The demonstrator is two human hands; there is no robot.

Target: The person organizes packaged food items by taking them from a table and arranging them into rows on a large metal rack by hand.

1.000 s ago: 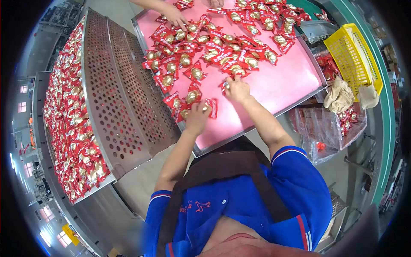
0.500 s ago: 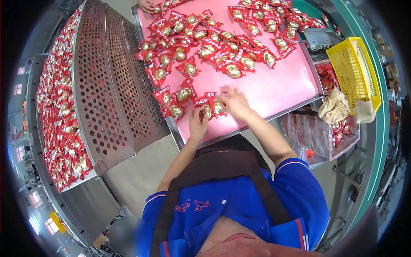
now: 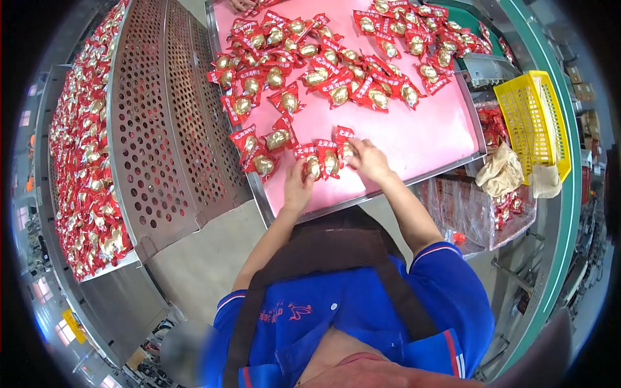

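Note:
On the pink tabletop (image 3: 414, 139), three red-and-gold packets, each with an egg-shaped bulge, stand side by side between my hands. My left hand (image 3: 299, 189) has its thumb and fingers round the lower edge of the leftmost egg packet (image 3: 312, 165). The middle egg packet (image 3: 329, 161) touches its neighbours. My right hand (image 3: 370, 160) grips the rightmost egg packet (image 3: 348, 150) from the right, with its fingertips partly over it. Just left of the row lie three more packets, one being a tilted egg packet (image 3: 263, 164).
A pile of egg packets (image 3: 339, 96) spreads over the far tabletop. Another person's hand (image 3: 242, 4) shows at the far edge. At left is a perforated metal panel (image 3: 152, 142) beside a packet-filled trough (image 3: 84, 174). A yellow basket (image 3: 532, 123) and cloth (image 3: 500, 169) are at right.
A third packet now stands at the right end of the row, in my right hand. That hand has shifted slightly right and come into sharper view. My left hand stays at the leftmost packet.

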